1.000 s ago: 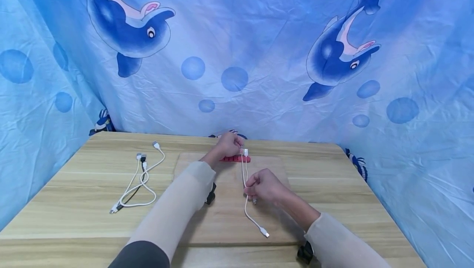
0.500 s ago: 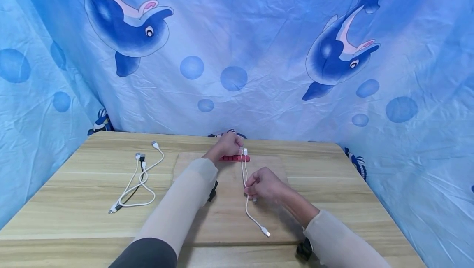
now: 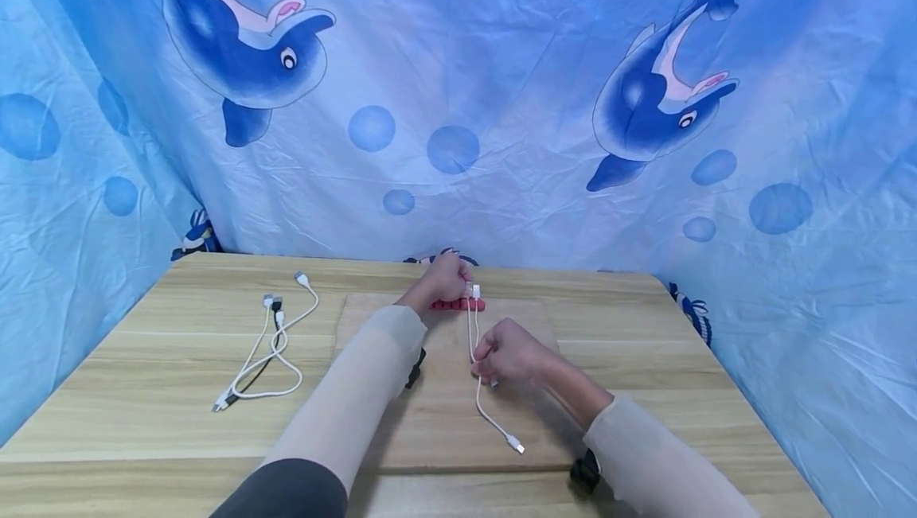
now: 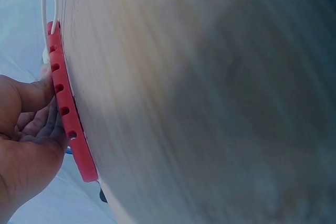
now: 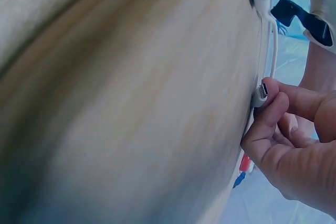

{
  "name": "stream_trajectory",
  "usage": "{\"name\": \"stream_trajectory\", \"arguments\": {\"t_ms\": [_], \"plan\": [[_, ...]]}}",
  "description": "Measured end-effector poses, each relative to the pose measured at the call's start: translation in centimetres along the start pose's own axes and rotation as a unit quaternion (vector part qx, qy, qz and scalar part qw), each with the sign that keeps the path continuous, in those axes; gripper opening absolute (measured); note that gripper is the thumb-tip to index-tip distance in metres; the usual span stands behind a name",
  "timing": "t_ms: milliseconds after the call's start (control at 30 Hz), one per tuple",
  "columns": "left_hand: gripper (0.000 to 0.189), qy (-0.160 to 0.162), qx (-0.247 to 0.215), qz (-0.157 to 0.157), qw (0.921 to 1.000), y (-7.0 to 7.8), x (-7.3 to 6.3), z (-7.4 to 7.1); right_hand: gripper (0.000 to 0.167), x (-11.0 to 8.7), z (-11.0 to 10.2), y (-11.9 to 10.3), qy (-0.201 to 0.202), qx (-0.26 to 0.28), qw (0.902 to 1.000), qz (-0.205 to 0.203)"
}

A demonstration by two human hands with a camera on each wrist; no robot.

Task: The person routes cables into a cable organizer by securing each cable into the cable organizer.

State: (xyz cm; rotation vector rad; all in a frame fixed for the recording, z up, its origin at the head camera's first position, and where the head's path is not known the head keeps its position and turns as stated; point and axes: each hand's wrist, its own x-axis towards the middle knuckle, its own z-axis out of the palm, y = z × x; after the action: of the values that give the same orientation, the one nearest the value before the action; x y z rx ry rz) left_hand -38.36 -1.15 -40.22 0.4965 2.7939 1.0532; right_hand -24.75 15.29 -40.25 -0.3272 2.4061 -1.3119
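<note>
A red slotted cable holder [image 3: 458,305] lies near the far edge of the wooden board [image 3: 430,422]. Two white USB cables [image 3: 478,327] run from its right end toward me, one behind the other's line. My left hand [image 3: 446,278] is at the holder, its thumb and fingers pinching the plug end of one cable; in the left wrist view the thumb [image 4: 39,90] lies along the holder's slots. My right hand [image 3: 510,352] pinches the white cable midway, and a USB-C plug [image 5: 260,95] shows by its fingertips. Another plug [image 3: 516,445] lies loose on the board nearer me.
At the left of the table [image 3: 158,422] lie several loose cables, among them white cables [image 3: 286,343] and a black cable [image 3: 258,375]. A blue curtain [image 3: 501,208] with dolphins hangs behind the table.
Both hands stay almost in place on the holder and cable. The left forearm has shifted slightly to the right.
</note>
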Motion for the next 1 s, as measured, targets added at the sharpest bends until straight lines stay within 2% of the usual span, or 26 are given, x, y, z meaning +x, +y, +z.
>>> {"name": "stream_trajectory", "arguments": {"t_ms": [200,600,1000], "plan": [[0.021,0.0,0.001,0.006,1.0,0.1,0.0,0.1,0.006,0.1,-0.4,0.0,-0.015,-0.02,0.9997,-0.001],[0.018,-0.016,0.004,0.0,0.9999,0.4,-0.1,-0.5,0.006,0.7,-0.8,0.0,-0.048,-0.034,0.9981,-0.017],[0.022,-0.036,0.006,0.013,0.9993,0.3,-0.4,-1.0,0.004,0.6,-1.0,0.2,-0.057,-0.007,0.9984,-0.003]]}}
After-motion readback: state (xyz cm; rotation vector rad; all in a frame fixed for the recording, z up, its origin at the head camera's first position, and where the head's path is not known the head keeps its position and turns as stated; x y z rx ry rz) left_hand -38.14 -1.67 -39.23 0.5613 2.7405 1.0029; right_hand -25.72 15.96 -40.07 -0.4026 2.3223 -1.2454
